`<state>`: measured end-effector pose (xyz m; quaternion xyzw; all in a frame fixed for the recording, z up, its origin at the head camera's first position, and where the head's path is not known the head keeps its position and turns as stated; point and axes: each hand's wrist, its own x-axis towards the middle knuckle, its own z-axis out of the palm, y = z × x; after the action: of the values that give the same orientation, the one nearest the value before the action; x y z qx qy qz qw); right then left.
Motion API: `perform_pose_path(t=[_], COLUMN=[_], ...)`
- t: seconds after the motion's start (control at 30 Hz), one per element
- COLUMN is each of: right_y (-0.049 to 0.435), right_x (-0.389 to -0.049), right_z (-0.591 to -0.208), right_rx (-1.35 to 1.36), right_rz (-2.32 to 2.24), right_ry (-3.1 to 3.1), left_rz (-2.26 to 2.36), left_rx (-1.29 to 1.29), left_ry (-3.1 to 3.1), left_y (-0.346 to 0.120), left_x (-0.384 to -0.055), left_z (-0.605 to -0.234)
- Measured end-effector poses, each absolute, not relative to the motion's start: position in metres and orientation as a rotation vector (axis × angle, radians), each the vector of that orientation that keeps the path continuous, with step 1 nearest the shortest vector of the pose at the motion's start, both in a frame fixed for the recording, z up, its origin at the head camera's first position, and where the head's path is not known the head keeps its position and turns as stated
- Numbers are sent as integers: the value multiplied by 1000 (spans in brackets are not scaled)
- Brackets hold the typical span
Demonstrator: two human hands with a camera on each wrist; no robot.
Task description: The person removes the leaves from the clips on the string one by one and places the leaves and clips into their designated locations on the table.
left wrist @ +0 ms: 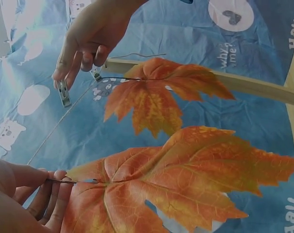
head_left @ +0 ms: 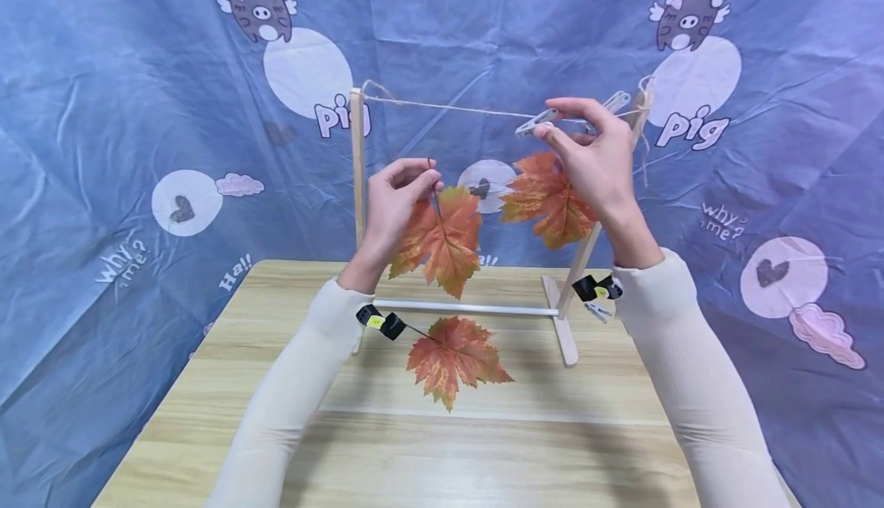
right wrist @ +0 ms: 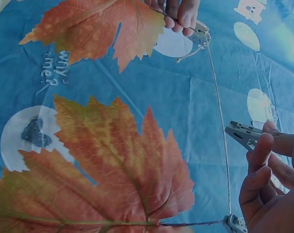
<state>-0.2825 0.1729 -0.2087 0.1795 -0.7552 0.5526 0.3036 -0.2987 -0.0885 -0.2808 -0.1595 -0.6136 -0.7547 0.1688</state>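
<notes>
Backdrop cloth [head_left: 428,1] in blue, printed with pigs, fills my head view from 9 o'clock over 12 to 3. Below it, a wood-grain table [head_left: 442,454] spreads toward 6 o'clock. On it I see a wooden frame [head_left: 357,163], its uprights near 10 and 3 o'clock, with twine [head_left: 449,107] strung between their tops across 12 o'clock. Through the feed I find the right hand [head_left: 599,156] at 2 o'clock, up beside the twine, and the left hand [head_left: 399,205] lower, at 10 o'clock, just off centre. Among the orange-red leaves, the held leaf [head_left: 452,239] hangs at 4 o'clock from the left hand, whose thumb and fingers pinch its dark stem. The hung leaf [head_left: 545,201] is between 2 and 3 o'clock, its stem fixed to the twine by a metal clip [right wrist: 234,224]. The third leaf [head_left: 456,358] lies at 6 o'clock. The right thumb and fingers pinch the held clip [head_left: 536,122], near 1 o'clock, close to the twine; whether they touch I cannot tell. A loose clip [head_left: 598,312] rests at 4 o'clock.
</notes>
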Motion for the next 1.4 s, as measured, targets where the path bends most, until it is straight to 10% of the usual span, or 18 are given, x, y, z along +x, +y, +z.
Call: perform_pose_path(t=[1.4], right_y=[220], right_x=[-260], right_z=[-280], right_rx=[438], right_rz=[1618], right_ry=[-2011], left_rz=[-2416], left_rx=[-278], left_ry=[-1697], left_y=[-71], left_x=[-281], left_z=[-354])
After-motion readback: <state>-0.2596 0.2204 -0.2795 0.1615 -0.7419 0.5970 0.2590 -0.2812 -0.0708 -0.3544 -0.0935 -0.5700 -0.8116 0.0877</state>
